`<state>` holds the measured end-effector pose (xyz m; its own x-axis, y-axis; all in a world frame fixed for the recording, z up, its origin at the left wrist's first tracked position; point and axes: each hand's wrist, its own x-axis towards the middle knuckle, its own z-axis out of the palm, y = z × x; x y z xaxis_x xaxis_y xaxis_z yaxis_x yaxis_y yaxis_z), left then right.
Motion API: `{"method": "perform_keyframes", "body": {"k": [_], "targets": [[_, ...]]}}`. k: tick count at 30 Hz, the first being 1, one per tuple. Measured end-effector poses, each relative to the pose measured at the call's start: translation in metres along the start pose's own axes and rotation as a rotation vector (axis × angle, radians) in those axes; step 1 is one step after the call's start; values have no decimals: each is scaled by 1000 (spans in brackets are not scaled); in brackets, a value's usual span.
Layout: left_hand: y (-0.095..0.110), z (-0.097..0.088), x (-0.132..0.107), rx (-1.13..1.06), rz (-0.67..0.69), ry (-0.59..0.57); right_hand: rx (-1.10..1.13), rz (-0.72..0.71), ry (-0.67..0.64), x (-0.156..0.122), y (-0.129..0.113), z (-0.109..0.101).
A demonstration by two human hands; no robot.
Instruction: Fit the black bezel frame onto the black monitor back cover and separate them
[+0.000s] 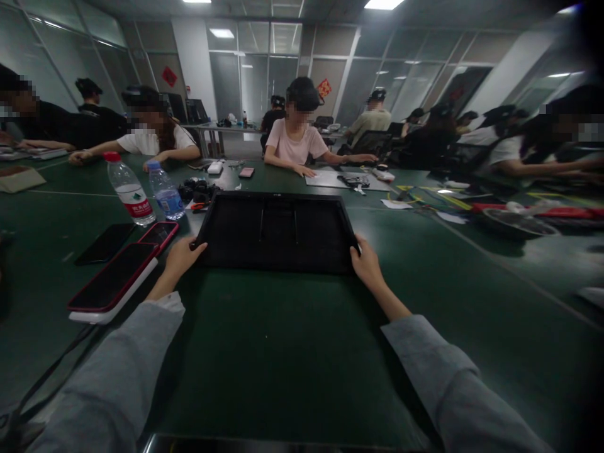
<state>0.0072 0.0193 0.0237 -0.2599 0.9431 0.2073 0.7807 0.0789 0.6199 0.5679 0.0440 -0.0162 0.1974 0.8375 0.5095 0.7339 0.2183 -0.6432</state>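
Observation:
A large flat black panel (278, 229), like the back of a monitor, lies on the green table (283, 352) in front of me. My left hand (182, 257) grips its near left corner, fingers closed over the edge. At the near right corner my right hand (365, 261) holds the panel the same way. Both arms wear grey sleeves.
Left of the panel lie a phone in a red case (113, 277) on a white box, a second red-cased phone (159, 234) and a black phone (104, 243). Two water bottles (129, 189) stand behind them. Several people sit around the table with papers and tools.

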Motion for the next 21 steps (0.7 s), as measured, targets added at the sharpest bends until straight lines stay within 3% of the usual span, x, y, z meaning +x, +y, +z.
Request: {"method": "perform_keyframes", "body": {"k": [8, 12, 21], "targets": [[11, 0, -8, 195, 56, 134, -15, -24, 19, -3, -9, -6], [9, 6, -5, 159, 84, 143, -21, -24, 56, -1, -10, -5], [12, 10, -4, -45, 11, 118, 5, 61, 42, 5, -1, -2]]}}
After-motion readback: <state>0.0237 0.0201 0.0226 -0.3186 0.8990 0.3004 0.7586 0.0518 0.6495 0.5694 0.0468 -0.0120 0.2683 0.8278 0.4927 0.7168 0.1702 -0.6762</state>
